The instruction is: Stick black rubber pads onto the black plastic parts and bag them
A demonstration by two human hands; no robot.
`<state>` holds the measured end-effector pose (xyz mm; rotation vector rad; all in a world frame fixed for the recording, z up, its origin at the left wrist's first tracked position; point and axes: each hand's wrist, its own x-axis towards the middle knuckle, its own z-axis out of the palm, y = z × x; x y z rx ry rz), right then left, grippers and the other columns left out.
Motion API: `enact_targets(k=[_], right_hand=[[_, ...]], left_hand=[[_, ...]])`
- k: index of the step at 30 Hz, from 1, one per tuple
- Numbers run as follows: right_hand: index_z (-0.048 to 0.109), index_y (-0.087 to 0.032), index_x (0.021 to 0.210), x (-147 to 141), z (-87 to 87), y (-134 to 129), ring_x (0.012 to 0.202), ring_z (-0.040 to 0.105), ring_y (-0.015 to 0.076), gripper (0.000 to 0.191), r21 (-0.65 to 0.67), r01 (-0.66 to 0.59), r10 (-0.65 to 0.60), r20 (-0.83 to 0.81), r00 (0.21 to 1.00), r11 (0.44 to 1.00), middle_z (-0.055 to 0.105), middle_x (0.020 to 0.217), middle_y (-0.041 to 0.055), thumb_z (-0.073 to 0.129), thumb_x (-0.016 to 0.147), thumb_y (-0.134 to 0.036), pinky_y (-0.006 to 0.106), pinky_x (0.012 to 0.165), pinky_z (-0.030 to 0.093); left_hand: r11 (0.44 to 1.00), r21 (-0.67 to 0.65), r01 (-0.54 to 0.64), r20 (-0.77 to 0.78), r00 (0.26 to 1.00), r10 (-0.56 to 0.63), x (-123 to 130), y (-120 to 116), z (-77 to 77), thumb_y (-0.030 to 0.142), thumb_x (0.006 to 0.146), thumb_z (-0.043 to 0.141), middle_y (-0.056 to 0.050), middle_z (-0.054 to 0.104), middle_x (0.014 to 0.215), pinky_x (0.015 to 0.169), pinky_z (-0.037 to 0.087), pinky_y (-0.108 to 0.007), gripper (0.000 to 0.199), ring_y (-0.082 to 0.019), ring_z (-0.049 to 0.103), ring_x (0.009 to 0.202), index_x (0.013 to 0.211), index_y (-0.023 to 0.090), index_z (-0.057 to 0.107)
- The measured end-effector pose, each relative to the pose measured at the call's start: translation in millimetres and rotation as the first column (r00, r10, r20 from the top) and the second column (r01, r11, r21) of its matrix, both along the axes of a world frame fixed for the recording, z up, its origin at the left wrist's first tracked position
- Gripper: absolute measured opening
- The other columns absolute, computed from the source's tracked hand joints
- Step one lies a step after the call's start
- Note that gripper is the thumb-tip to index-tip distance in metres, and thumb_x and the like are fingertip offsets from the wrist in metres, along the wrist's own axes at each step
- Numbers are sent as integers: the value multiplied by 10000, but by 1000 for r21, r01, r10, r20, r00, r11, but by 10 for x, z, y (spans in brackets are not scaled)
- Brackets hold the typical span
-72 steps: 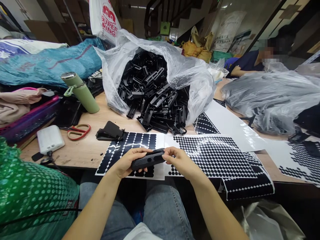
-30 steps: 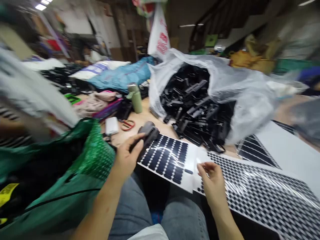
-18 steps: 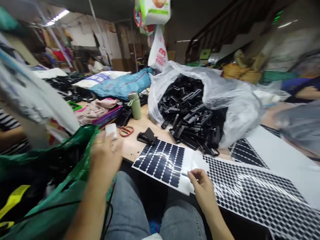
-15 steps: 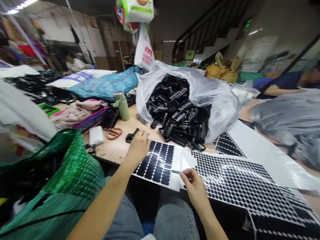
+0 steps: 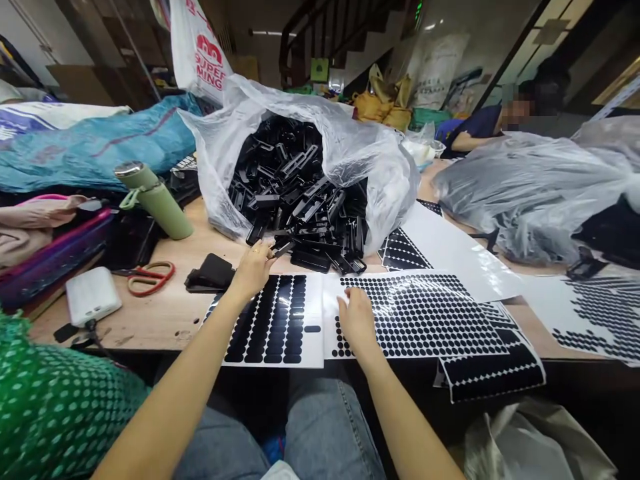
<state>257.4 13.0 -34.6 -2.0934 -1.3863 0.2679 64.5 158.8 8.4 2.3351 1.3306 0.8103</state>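
My left hand [image 5: 251, 270] reaches to the front of the heap of black plastic parts [image 5: 305, 193], its fingers closed on a small black plastic part [image 5: 283, 251]. Beneath that wrist lies a sheet of oblong black stickers [image 5: 286, 320], with one lone oblong sticker [image 5: 313, 329] on its white margin. My right hand [image 5: 358, 320] is over the left side of a sheet of round black stickers [image 5: 425, 313]. Its fingers are bent with the tips close together; whatever they pinch is too small to make out. A black clip-like piece [image 5: 211, 272] rests left of my left hand.
A clear plastic bag [image 5: 390, 180] surrounds the heap. To the left are red-handled scissors [image 5: 151, 278], a white power bank [image 5: 93, 297] and a green flask [image 5: 155, 200]. More sticker sheets [image 5: 595, 313] lie right. Behind a grey plastic bag [image 5: 535, 193] sits another person [image 5: 480, 127].
The view has turned right. My left hand has moved from beside the black clip-like piece to the heap. My right hand has shifted from the oblong sheet's margin onto the round-sticker sheet.
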Motion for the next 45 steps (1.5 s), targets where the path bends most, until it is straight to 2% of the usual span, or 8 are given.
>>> enact_targets(k=[4, 8, 11, 18, 28, 32, 36, 45], right_hand=[[553, -109, 929, 231, -45, 390, 906, 520, 247, 198, -116, 46, -39, 56, 998, 992, 568, 936, 160, 405, 800, -133, 335, 771, 375], [577, -95, 870, 337, -115, 536, 848, 553, 245, 203, -183, 38, -27, 64, 998, 982, 593, 891, 181, 388, 802, -120, 321, 716, 369], [584, -105, 861, 361, -134, 546, 833, 562, 239, 186, -219, 24, -12, 58, 998, 975, 605, 894, 172, 415, 793, -142, 306, 691, 366], [585, -108, 866, 352, -116, 540, 871, 555, 227, 175, -261, 25, -17, 31, 999, 965, 599, 930, 163, 446, 773, -158, 282, 710, 361], [577, -118, 803, 363, -11, 506, 851, 546, 233, 133, -246, 13, -38, -96, 995, 969, 593, 897, 150, 473, 759, -188, 302, 706, 358], [567, -166, 775, 78, 219, 210, 733, 551, 164, 193, -187, -136, 87, -251, 964, 973, 604, 773, 48, 439, 802, -307, 260, 658, 384], [522, -194, 739, -359, 440, -167, 746, 526, 142, 164, 20, -383, 339, -509, 791, 923, 567, 814, 16, 445, 799, -326, 265, 683, 401], [467, -192, 682, -573, 532, -280, 857, 497, 152, 124, 82, -371, 359, -506, 784, 925, 477, 985, 56, 431, 799, -214, 324, 813, 396]], left_hand=[[954, -297, -45, 335, 930, 148, 11, -367, 83, 310, 803, 459, -29, 601, 778, 685, 460, -287, 132, -176, 594, 761, 822, 185, 497], [615, -765, 193, 509, 765, 394, 39, -695, 99, 321, 784, 503, -16, 585, 653, 466, 434, -209, 154, -152, 606, 594, 802, 168, 486], [452, -814, 364, 556, 714, 426, -11, -844, 84, 272, 766, 536, -47, 612, 750, 442, 433, -194, 141, -163, 630, 631, 823, 144, 525], [297, -828, 476, 561, 688, 461, -196, -998, 5, 225, 780, 514, -101, 638, 856, 486, 482, -234, 198, -219, 652, 727, 947, 126, 551], [249, -836, 488, 547, 705, 452, -247, -1114, -1, 258, 778, 510, -157, 640, 962, 401, 428, -199, 234, -182, 640, 615, 917, 87, 589], [246, -852, 463, 523, 719, 458, -215, -1137, 14, 252, 772, 498, -162, 649, 928, 375, 410, -197, 232, -180, 635, 579, 892, 77, 591], [262, -853, 452, 522, 734, 434, -155, -1170, 15, 258, 774, 487, -125, 659, 784, 358, 387, -193, 232, -182, 627, 545, 889, 84, 589], [302, -833, 465, 552, 743, 379, -115, -1248, 60, 263, 786, 467, -73, 627, 600, 371, 386, -193, 223, -165, 605, 511, 882, 103, 589]])
